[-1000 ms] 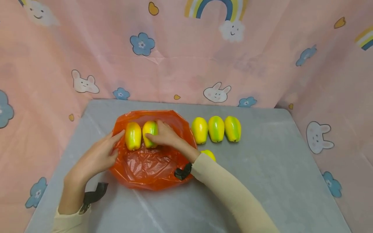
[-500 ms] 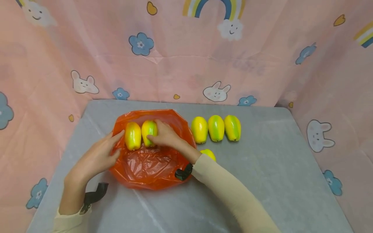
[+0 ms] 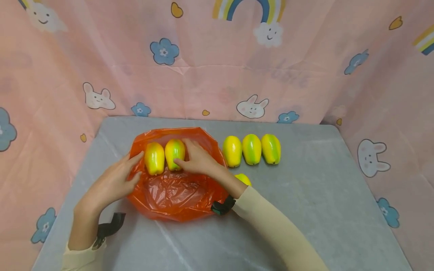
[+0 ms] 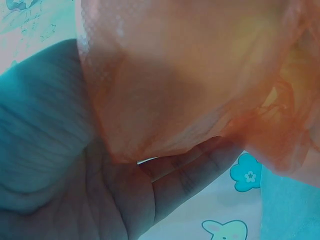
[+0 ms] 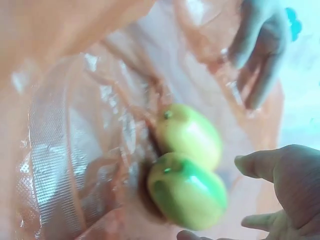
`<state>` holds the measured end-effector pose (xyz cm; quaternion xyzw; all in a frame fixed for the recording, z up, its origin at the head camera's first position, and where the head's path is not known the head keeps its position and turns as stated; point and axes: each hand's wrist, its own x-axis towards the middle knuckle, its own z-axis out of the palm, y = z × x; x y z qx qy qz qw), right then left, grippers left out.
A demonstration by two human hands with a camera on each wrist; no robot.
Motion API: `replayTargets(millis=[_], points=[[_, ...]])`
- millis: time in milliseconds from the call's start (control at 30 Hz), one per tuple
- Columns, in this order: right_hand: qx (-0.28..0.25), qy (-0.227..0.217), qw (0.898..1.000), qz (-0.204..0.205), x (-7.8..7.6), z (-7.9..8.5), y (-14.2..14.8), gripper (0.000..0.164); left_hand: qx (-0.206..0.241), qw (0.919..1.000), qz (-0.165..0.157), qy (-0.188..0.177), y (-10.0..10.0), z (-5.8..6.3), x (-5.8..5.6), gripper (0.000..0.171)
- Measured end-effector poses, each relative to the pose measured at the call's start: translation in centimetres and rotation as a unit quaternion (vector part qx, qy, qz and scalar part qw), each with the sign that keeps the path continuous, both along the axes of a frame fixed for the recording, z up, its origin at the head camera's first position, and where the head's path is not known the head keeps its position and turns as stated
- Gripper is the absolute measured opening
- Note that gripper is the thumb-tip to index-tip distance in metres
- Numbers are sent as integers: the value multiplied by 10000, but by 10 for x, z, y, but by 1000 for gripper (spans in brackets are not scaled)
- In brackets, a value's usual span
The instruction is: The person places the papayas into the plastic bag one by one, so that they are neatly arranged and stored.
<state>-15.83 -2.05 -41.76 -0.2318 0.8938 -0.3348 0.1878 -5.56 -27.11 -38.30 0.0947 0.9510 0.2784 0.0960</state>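
An orange-red plastic bag (image 3: 176,192) lies with its mouth spread wide on the grey table. Inside it, side by side, are two yellow papayas, a left papaya (image 3: 154,159) and a right papaya (image 3: 174,154) with a green stripe. My right hand (image 3: 198,160) is over the bag beside the right papaya, fingers spread; the right wrist view shows a gap between its fingers and both papayas (image 5: 190,192). At the bag's left rim, my left hand (image 3: 113,182) rests against the plastic with its fingers extended. Part of that hand is hidden behind the bag (image 4: 165,100) in the left wrist view.
Right of the bag stands a row of three papayas (image 3: 251,149) on the table (image 3: 322,195). Another papaya (image 3: 243,179) is partly hidden behind my right forearm. A pink patterned cloth (image 3: 210,75) hangs around the table's back and sides.
My right hand has let go of the right papaya and drawn back slightly to the right. That papaya now rests beside the other in the bag. My left hand has hardly moved.
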Motion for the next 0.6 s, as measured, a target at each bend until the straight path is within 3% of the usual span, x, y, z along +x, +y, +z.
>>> replayTargets(millis=[233,400,600], points=[[-420,332,9984,156,19,19,14,72,39,10000,30,-79,0,1,1,69],[-948,588,9938,41,32,29,24,62,34,10000,31,-63,-1,1,2,69],[-1163,903,9890,-131,47,35,41,59,162,9999,-41,45,-3,-1,2,73]])
